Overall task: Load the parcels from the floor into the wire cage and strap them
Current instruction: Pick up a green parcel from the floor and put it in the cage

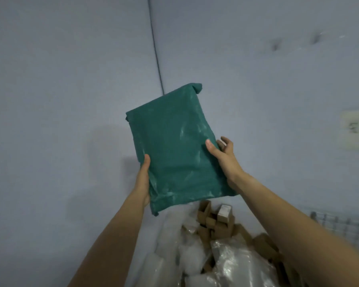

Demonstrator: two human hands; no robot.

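Note:
I hold a flat green plastic parcel (174, 146) up in front of the wall, its long side tilted slightly left. My left hand (143, 181) grips its lower left edge, thumb lying on the front. My right hand (224, 160) grips the right edge, thumb on the front and fingers curled behind. Below the parcel lies a heap of parcels: small brown cardboard boxes (216, 222) and clear plastic bags (226, 259). A strip of the wire cage (340, 224) shows at the lower right.
Two pale walls meet in a corner, with a dark cable (155, 48) running down the seam. A wall socket plate (356, 129) sits on the right wall.

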